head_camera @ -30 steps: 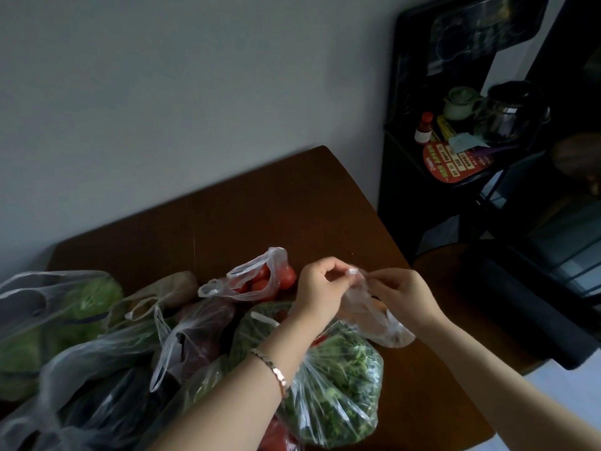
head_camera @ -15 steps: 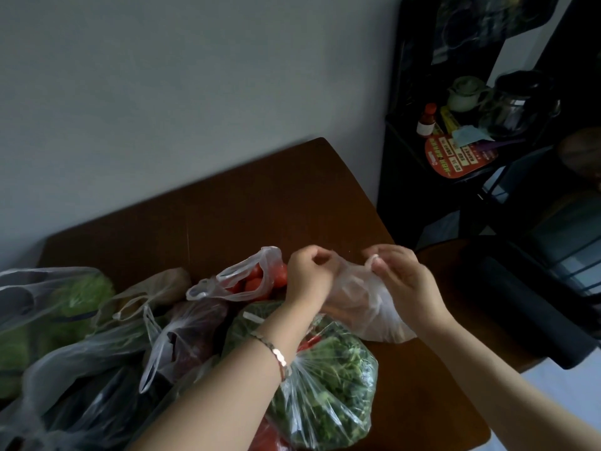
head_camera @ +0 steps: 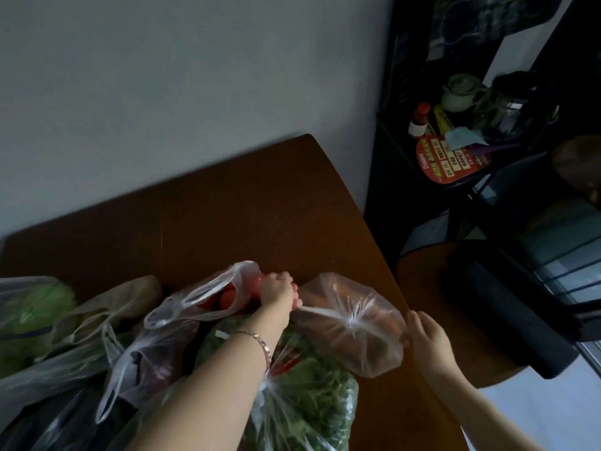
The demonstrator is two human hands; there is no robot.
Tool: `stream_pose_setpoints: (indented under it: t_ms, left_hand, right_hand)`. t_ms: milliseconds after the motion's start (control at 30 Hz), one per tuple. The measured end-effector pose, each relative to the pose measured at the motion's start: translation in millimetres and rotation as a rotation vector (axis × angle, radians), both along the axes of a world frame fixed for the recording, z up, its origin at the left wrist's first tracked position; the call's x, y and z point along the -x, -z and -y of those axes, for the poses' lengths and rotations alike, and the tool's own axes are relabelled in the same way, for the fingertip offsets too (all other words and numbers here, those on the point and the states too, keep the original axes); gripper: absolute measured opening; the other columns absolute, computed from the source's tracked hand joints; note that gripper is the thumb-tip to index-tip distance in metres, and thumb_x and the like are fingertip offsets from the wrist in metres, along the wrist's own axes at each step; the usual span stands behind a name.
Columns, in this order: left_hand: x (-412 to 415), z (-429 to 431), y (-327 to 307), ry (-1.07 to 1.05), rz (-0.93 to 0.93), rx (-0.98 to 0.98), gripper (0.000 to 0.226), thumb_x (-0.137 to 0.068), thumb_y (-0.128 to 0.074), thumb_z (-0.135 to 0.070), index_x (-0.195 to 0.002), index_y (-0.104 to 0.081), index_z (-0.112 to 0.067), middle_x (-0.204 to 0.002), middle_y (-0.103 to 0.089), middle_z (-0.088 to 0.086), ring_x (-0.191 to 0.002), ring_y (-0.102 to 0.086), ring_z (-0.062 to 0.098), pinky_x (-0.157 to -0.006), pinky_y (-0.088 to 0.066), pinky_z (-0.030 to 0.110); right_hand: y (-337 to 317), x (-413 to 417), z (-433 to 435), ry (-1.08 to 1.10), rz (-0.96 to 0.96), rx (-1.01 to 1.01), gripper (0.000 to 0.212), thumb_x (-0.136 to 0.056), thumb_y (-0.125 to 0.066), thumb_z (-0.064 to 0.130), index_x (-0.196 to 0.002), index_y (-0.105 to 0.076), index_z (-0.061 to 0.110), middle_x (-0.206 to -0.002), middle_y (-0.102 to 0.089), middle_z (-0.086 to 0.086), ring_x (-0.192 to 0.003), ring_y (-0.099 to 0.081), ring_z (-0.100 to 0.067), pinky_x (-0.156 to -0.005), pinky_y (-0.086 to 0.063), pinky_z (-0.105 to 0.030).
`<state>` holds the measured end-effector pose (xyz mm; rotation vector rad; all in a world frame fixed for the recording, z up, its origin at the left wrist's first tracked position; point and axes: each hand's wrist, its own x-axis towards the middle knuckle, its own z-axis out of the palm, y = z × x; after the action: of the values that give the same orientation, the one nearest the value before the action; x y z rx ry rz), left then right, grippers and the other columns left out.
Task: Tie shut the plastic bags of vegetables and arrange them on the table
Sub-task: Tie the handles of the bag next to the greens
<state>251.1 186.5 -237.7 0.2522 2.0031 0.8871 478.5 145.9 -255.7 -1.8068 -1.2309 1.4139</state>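
Left hand is gripping the clear bag's twisted neck, drawing it taut for tying. Right hand, fingers relaxed, is steadying its side (bag is sitting near the worktop edge, against the greens bag).

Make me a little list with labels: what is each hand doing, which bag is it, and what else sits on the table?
left hand: grips the twisted neck of the clear plastic bag with orange-brown contents
right hand: fingers fairly straight, touching that bag's side
bag mouth: gathered to a point
contents: too blurred to name
neighbours: clear bag of red tomatoes; clear bag of leafy greens
surface: brown wooden table
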Motion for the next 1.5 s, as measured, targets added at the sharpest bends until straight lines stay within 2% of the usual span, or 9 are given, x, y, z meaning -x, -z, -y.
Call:
stream_pose_setpoints:
  t_ms: [133,233,400,667,833,967,1133,1333,1500]
  left_hand:
    - [-12,19,1,1.268,-0.664,-0.173,0.04,-0.097,-0.036,-0.017,-0.136,-0.038,-0.027,-0.128,-0.041,-0.002,-0.097,-0.058,0.022,-0.072,-0.042,0.027]
    - [-12,30,11,1.499,-0.795,-0.049,0.06,-0.096,-0.038,-0.018,-0.144,-0.013,-0.042,-0.149,-0.016,-0.004,-0.122,-0.044,0.026,-0.081,-0.047,0.033]
    - [-16,32,31,1.478,-0.859,0.021,0.06,-0.097,-0.035,-0.02,-0.146,-0.008,-0.039,-0.154,-0.007,0.0,-0.131,-0.029,0.029,-0.093,-0.047,0.038]
    - [-21,39,51,1.523,-0.966,0.116,0.078,-0.092,-0.038,-0.011,-0.144,0.013,-0.04,-0.157,0.003,0.003,-0.127,-0.029,0.035,-0.098,-0.042,0.043]
    - [-21,36,46,1.515,-0.936,0.091,0.071,-0.094,-0.037,-0.011,-0.146,0.001,-0.04,-0.157,0.0,0.0,-0.134,-0.023,0.033,-0.103,-0.039,0.043]
    - [-16,24,18,0.806,-0.704,-0.216,0.028,-0.097,-0.035,-0.016,-0.12,-0.052,-0.015,-0.127,-0.05,0.007,-0.102,-0.056,0.018,-0.082,-0.048,0.028]
    - [-11,-12,-11,-0.305,0.454,-0.341,0.048,-0.1,-0.029,-0.036,-0.066,-0.047,-0.007,-0.051,-0.046,0.007,-0.046,-0.043,0.015,-0.05,-0.043,0.029]
    - [0,0,-14,0.177,0.178,-0.173,0.048,-0.1,-0.027,-0.03,-0.056,-0.035,-0.013,-0.028,-0.032,-0.01,-0.024,-0.027,0.003,-0.028,-0.022,0.013]
    - [-24,12,-9,0.591,-0.026,-0.134,0.052,-0.099,-0.032,-0.032,-0.059,-0.06,-0.016,-0.056,-0.058,-0.002,-0.054,-0.051,0.011,-0.056,-0.041,0.024]
  right_hand:
    - [3,29,-12,-0.348,0.336,-0.159,0.024,-0.094,-0.041,0.037,-0.093,-0.047,0.014,-0.085,-0.056,-0.004,-0.071,-0.053,-0.019,-0.051,-0.036,-0.022]
    - [27,43,-9,-0.621,0.693,-0.221,0.06,-0.083,-0.038,0.055,-0.125,-0.043,0.012,-0.118,-0.05,-0.005,-0.108,-0.05,-0.021,-0.087,-0.047,-0.029]
    - [48,53,0,-0.623,0.8,-0.33,0.055,-0.076,-0.039,0.053,-0.108,-0.058,0.012,-0.088,-0.06,-0.007,-0.075,-0.064,-0.021,-0.063,-0.056,-0.034]
    - [57,54,4,-0.729,0.86,-0.161,0.085,-0.091,0.002,0.056,-0.108,-0.067,0.01,-0.092,-0.07,-0.009,-0.079,-0.07,-0.024,-0.06,-0.058,-0.038]
    - [43,56,1,-0.694,0.686,-0.095,0.064,-0.093,-0.027,0.053,-0.146,-0.017,0.019,-0.146,-0.03,-0.009,-0.136,-0.029,-0.025,-0.111,-0.027,-0.039]
    - [6,46,-6,-0.186,0.152,-0.148,0.036,-0.096,-0.042,0.016,-0.131,-0.045,0.016,-0.124,-0.056,0.002,-0.119,-0.05,-0.017,-0.097,-0.041,-0.028]
    - [-37,44,-20,0.161,-0.573,-0.065,0.024,-0.095,-0.041,0.01,-0.107,-0.059,0.02,-0.044,-0.047,0.009,-0.044,-0.046,-0.003,-0.048,-0.046,-0.018]
    - [-20,39,-20,0.104,-0.334,0.017,0.024,-0.096,-0.042,0.013,-0.112,-0.06,0.012,-0.059,-0.05,0.017,-0.041,-0.04,0.0,-0.046,-0.035,-0.022]
    - [-32,36,-24,0.077,-0.256,-0.111,0.024,-0.096,-0.042,0.013,-0.113,-0.059,0.015,-0.062,-0.049,0.006,-0.051,-0.045,-0.004,-0.05,-0.039,-0.016]
